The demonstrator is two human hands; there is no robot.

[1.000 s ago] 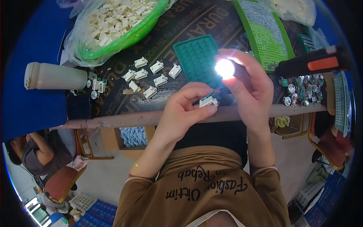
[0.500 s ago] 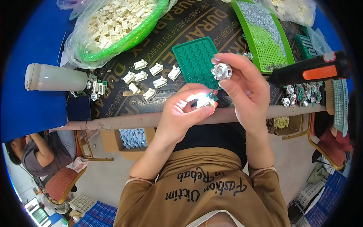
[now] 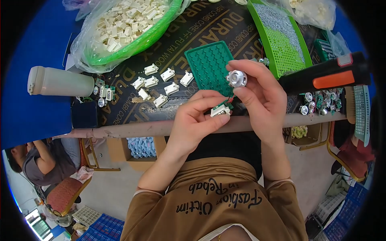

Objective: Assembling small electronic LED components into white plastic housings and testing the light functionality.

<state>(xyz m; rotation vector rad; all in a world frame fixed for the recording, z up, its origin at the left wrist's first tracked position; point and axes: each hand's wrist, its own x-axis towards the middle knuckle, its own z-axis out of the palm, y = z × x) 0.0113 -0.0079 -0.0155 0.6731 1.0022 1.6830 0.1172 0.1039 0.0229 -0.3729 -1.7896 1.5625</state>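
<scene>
My left hand point(image 3: 192, 120) is closed on a small white plastic housing point(image 3: 219, 111) with a green circuit board point(image 3: 223, 105) at its top. Between the thumb and fingers of my right hand point(image 3: 263, 94) is a silver reflector lamp point(image 3: 237, 78), its round cup turned toward me. Thin wires run from the lamp down to the board. Both hands are held over the table's front edge. Behind them lies a green ridged tray point(image 3: 210, 66). Left of it, several loose white housings point(image 3: 168, 74) are scattered on the table. No light shows in the lamp or on the board.
A green basket point(image 3: 155, 40) full of white housings stands at the far left, a green perforated tray point(image 3: 283, 60) of small metal pieces at the far right. A black and orange tool point(image 3: 325, 76) and reflector lamps point(image 3: 309, 97) lie right; a bottle point(image 3: 60, 81) lies left.
A bright white glow at the piece in my left hand has gone out. Both hands keep nearly the same place and hold the same parts.
</scene>
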